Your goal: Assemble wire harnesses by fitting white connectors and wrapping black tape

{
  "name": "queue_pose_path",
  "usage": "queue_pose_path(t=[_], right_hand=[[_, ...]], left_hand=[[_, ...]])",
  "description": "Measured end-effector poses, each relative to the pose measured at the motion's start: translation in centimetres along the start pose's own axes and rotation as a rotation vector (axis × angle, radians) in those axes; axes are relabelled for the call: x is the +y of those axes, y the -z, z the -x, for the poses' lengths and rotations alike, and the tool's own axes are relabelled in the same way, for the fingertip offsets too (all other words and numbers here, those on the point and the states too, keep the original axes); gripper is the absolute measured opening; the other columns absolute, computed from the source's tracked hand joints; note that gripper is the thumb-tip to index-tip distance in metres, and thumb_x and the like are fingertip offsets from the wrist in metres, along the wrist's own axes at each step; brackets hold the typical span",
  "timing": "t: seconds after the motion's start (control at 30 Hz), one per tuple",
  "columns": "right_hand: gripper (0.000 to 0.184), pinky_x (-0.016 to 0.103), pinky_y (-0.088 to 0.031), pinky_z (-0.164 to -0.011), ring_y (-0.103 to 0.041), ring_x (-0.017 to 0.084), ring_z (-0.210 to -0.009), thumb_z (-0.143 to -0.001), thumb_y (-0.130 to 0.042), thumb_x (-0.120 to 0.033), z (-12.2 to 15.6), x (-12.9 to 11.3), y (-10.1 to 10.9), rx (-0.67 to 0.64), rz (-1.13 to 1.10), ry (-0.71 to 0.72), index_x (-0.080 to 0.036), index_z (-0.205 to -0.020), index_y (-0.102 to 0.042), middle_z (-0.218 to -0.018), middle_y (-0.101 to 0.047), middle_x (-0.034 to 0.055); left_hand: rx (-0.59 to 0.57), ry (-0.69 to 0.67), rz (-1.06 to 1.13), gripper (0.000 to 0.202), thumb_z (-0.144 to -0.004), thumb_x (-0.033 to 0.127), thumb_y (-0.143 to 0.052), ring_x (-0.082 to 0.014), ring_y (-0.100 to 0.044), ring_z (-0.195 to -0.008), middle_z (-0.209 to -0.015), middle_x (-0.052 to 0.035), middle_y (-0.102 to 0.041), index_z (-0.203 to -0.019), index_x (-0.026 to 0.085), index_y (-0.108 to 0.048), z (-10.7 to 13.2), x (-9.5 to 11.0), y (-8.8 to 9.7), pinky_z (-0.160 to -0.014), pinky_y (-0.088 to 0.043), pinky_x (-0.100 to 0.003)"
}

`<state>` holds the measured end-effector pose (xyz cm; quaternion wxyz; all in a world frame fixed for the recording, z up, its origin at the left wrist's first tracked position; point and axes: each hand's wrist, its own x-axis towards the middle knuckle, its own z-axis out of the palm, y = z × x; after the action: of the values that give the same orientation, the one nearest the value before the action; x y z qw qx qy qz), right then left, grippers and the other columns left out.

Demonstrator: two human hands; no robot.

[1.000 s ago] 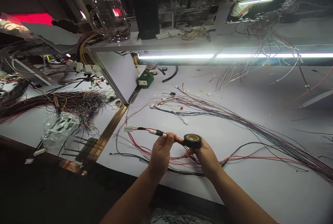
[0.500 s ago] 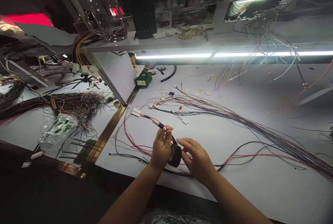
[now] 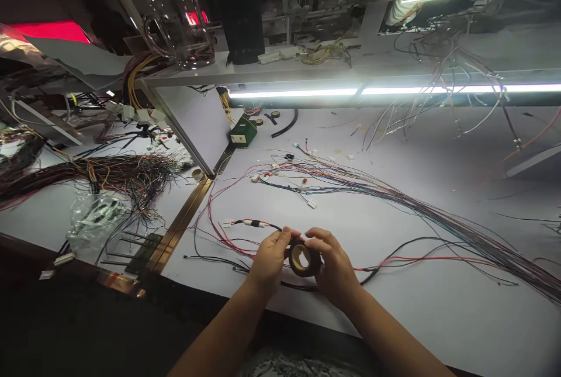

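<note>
My left hand [image 3: 268,260] and my right hand [image 3: 333,266] meet over the near edge of the white bench. Between them stands a roll of black tape [image 3: 302,258], its brown core facing me. Both hands have fingers curled round the roll; the left thumb and forefinger also pinch the thin wire lead [image 3: 263,225] where it meets the roll. That lead runs left to a small white connector [image 3: 227,223] resting on the bench. Red and black wires lie under my hands.
A long bundle of coloured wires [image 3: 416,207] fans across the bench to the right. A green box [image 3: 241,133] sits at the back under the strip light [image 3: 350,92]. Left of a brass divider [image 3: 184,219] lie more wire bundles [image 3: 109,172] and a plastic bag [image 3: 94,213].
The roll has turned so its core faces me, and my right hand has closed on it. The connector end of the lead has dropped from the air onto the bench.
</note>
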<state>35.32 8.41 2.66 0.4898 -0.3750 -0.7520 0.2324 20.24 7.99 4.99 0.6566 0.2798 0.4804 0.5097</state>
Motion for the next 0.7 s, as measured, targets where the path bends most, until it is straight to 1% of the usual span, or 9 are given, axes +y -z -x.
queue_pose_path(t=[0.07, 0.13, 0.2, 0.27, 0.33, 0.37, 0.47, 0.6, 0.7], right_hand=[[0.026, 0.036, -0.054, -0.075, -0.062, 0.018, -0.090, -0.088, -0.047, -0.014, 0.4, 0.1, 0.2, 0.058, -0.223, -0.239, -0.027, -0.111, -0.045, -0.110, -0.057, 0.0069], [0.023, 0.036, -0.055, -0.071, -0.064, 0.018, -0.081, -0.088, -0.048, -0.022, 0.3, 0.1, 0.6, 0.079, -0.403, -0.540, -0.025, -0.110, -0.044, -0.103, -0.060, 0.0060], [0.025, 0.036, -0.055, -0.067, -0.064, 0.017, -0.069, -0.084, -0.050, -0.023, -0.3, 0.1, 1.1, 0.009, -0.528, -0.796, -0.023, -0.109, -0.046, -0.086, -0.063, 0.0021], [0.031, 0.034, -0.053, -0.058, -0.060, 0.016, -0.055, -0.078, -0.052, -0.021, -1.1, 0.1, 1.5, -0.126, -0.583, -0.951, -0.021, -0.108, -0.050, -0.065, -0.059, -0.0038], [0.035, 0.030, -0.049, -0.050, -0.056, 0.015, -0.048, -0.072, -0.056, -0.020, -2.0, 0.2, 1.6, -0.260, -0.562, -0.985, -0.021, -0.107, -0.055, -0.059, -0.057, -0.0055], [0.036, 0.029, -0.049, -0.051, -0.057, 0.015, -0.052, -0.071, -0.058, -0.020, -2.3, 0.3, 1.6, -0.306, -0.543, -0.947, -0.021, -0.106, -0.058, -0.064, -0.061, -0.0038], [0.034, 0.030, -0.051, -0.066, -0.064, 0.018, -0.077, -0.069, -0.064, -0.020, -2.5, 0.5, 1.5, -0.368, -0.496, -0.803, -0.022, -0.103, -0.062, -0.090, -0.069, 0.0015], [0.036, 0.032, -0.050, -0.069, -0.062, 0.017, -0.075, -0.080, -0.060, -0.032, -1.6, 0.2, 2.0, -0.323, -0.592, -0.836, -0.021, -0.115, -0.055, -0.084, -0.067, 0.0017], [0.037, 0.036, -0.049, -0.083, -0.062, 0.018, -0.087, -0.088, -0.055, -0.038, -1.0, -0.4, 3.0, -0.325, -0.719, -0.738, -0.023, -0.121, -0.050, -0.092, -0.065, 0.0034]], left_hand=[[0.037, -0.033, -0.010, 0.038, -0.083, 0.050, -0.062, -0.0176, -0.061, -0.076, -0.083, -0.0076, -0.066, -0.089, 0.013, -0.070, 0.1, -0.1, 0.1, -0.072, -0.048, -0.031], [0.026, -0.061, -0.040, 0.038, -0.084, 0.050, -0.060, -0.0160, -0.059, -0.071, -0.085, -0.0076, -0.065, -0.091, 0.014, -0.071, 0.3, 0.0, 0.1, -0.071, -0.047, -0.031], [-0.025, -0.130, -0.160, 0.038, -0.086, 0.050, -0.057, -0.0164, -0.057, -0.071, -0.085, -0.0077, -0.065, -0.094, 0.016, -0.073, 0.5, 0.7, 0.0, -0.073, -0.047, -0.033], [-0.132, -0.280, -0.373, 0.037, -0.089, 0.048, -0.053, -0.0208, -0.058, -0.082, -0.090, -0.0095, -0.064, -0.096, 0.019, -0.074, 0.6, 1.7, -0.2, -0.083, -0.045, -0.037], [-0.286, -0.435, -0.579, 0.035, -0.091, 0.043, -0.049, -0.0256, -0.056, -0.100, -0.099, -0.0113, -0.064, -0.097, 0.022, -0.076, 0.6, 2.8, -0.6, -0.094, -0.040, -0.040], [-0.368, -0.487, -0.651, 0.034, -0.092, 0.040, -0.047, -0.0270, -0.054, -0.106, -0.101, -0.0113, -0.065, -0.096, 0.023, -0.076, 0.5, 3.3, -0.8, -0.098, -0.038, -0.041], [-0.508, -0.543, -0.760, 0.033, -0.094, 0.035, -0.044, -0.0267, -0.056, -0.107, -0.092, -0.0090, -0.070, -0.097, 0.027, -0.076, 0.1, 4.0, -1.4, -0.103, -0.033, -0.042], [-0.416, -0.579, -0.795, 0.028, -0.090, 0.035, -0.050, -0.0241, -0.061, -0.082, -0.079, -0.0083, -0.070, -0.100, 0.026, -0.075, -0.4, 3.8, -1.7, -0.089, -0.041, -0.039], [-0.341, -0.628, -0.832, 0.028, -0.090, 0.035, -0.051, -0.0247, -0.058, -0.082, -0.076, -0.0084, -0.069, -0.104, 0.026, -0.074, -0.7, 3.7, -1.6, -0.086, -0.042, -0.038]])
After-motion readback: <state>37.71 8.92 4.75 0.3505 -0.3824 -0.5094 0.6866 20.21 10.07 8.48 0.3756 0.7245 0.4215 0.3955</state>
